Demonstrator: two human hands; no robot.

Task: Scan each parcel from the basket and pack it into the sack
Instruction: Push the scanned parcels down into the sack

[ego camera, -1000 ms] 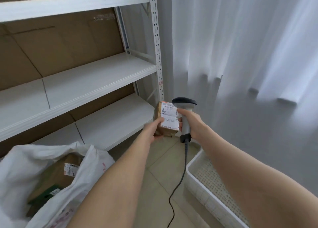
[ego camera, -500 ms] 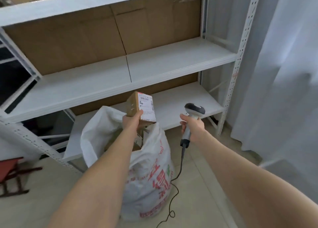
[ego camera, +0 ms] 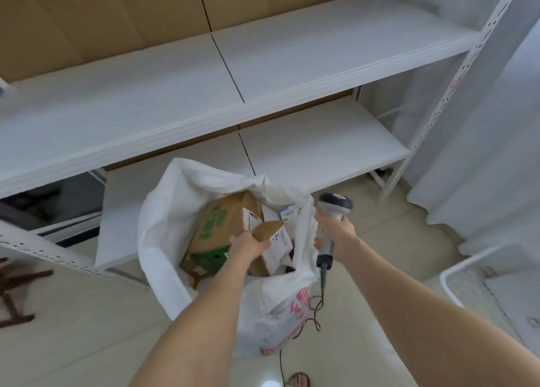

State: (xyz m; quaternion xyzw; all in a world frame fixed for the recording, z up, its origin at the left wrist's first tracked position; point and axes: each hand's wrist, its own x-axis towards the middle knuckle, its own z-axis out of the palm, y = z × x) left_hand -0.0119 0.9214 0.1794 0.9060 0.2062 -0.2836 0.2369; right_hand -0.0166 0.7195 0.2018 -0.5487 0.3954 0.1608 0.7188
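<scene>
1. Far left, dark wooden legs (ego camera: 17,296) stand on the pale floor (ego camera: 87,342), with bare tiles between them and the sack.
2. Behind, the white rack (ego camera: 204,94) runs across. Its lower board ends just behind the sack's back rim, and a perforated post (ego camera: 438,94) closes the right end.
3. The sack (ego camera: 163,234) stands with its mouth wide open. The back and left rims stand tall, while the front rim sags lower on the right. White lining shows to the left of the load, so there's room there.
4. Inside, a big box (ego camera: 219,228) leans tilted. It has green print on its side and a small sticker on top, both too blurred to read.
5. The left hand (ego camera: 248,244) grips the parcel (ego camera: 267,228) from below, fingers curled under it. The parcel sits tilted within the sack's mouth, just above the big box's right end.
6. The parcel's white label (ego camera: 279,242) faces right. There is dark print on it, but it's unreadable.
7. The sack's front carries red characters, too smeared to make out.
8. The right hand (ego camera: 336,230) is wrapped around the scanner (ego camera: 336,204) just outside the sack's right rim. The two hands are apart, with the rim between them.
9. The cable (ego camera: 322,284) drops from the handle and loops on the floor beside the sack.
10. A foot (ego camera: 298,380) shows at the bottom edge.
11. Far right, the white basket (ego camera: 445,284) is on the floor, well apart from the sack, and a pale curtain (ego camera: 496,123) hangs above it.
</scene>
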